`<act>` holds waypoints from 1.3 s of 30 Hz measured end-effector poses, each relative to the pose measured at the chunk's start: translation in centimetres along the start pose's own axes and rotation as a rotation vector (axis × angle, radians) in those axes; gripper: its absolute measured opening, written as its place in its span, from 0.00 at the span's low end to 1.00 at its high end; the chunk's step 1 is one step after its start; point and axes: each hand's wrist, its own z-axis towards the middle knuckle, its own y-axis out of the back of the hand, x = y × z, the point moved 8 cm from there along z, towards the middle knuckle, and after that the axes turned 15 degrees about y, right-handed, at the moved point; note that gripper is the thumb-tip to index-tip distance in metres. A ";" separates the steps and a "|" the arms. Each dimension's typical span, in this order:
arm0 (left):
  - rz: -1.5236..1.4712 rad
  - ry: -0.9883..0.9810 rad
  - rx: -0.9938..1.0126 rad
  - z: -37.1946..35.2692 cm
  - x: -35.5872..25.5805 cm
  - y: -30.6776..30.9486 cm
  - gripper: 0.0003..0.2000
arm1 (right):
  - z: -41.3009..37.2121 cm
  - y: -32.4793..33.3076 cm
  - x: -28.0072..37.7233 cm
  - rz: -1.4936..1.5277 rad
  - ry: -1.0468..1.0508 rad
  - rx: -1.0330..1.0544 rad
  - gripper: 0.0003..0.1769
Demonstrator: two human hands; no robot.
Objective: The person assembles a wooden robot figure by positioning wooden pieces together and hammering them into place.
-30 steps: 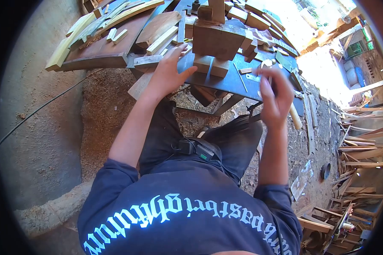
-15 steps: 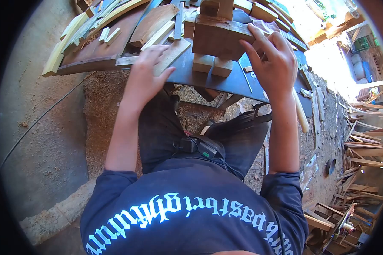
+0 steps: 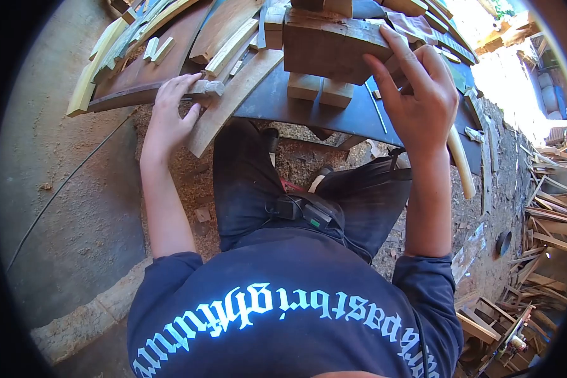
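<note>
My right hand (image 3: 422, 91) grips the right end of a thick wooden block (image 3: 334, 47), its thumb on the near face and its fingers along the top edge. Below that block, two small wooden blocks (image 3: 319, 91) sit side by side on the dark tabletop (image 3: 268, 101). My left hand (image 3: 173, 113) is at the table's front edge, with thumb and fingers apart. Its fingertips reach over a short wooden piece with a rough, pale end (image 3: 211, 88). Just right of the thumb, a flat light plank (image 3: 233, 104) slants out past the table edge.
Wood strips and offcuts (image 3: 233, 47) cover the left and back of the table. A pale rounded stick (image 3: 461, 160) juts from its right side. Scrap wood (image 3: 551, 223) is heaped at far right, and a cable (image 3: 69, 186) runs along the left wall.
My left hand has moved left and off the flat plank, which now extends farther toward me over the table edge. My right hand keeps its grip on the block.
</note>
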 end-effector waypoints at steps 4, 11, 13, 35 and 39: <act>-0.040 0.055 0.048 0.4 0.6 0.3 0.21 | 0.0 0.1 0.0 0.014 0.011 -0.018 0.26; -0.020 -0.003 0.021 2.2 -5.9 -1.2 0.19 | 0.2 -0.3 -1.3 0.079 -0.040 0.015 0.25; -0.004 -0.018 0.007 4.0 -7.4 -3.1 0.20 | 0.4 -0.4 -1.5 0.088 -0.002 -0.015 0.26; -0.472 -0.053 0.394 2.5 -11.7 -8.0 0.40 | 0.6 -0.5 -1.4 0.093 0.068 0.012 0.26; -0.260 -0.265 0.170 2.5 -13.1 -7.2 0.37 | 0.2 0.3 -1.6 0.082 0.057 0.013 0.26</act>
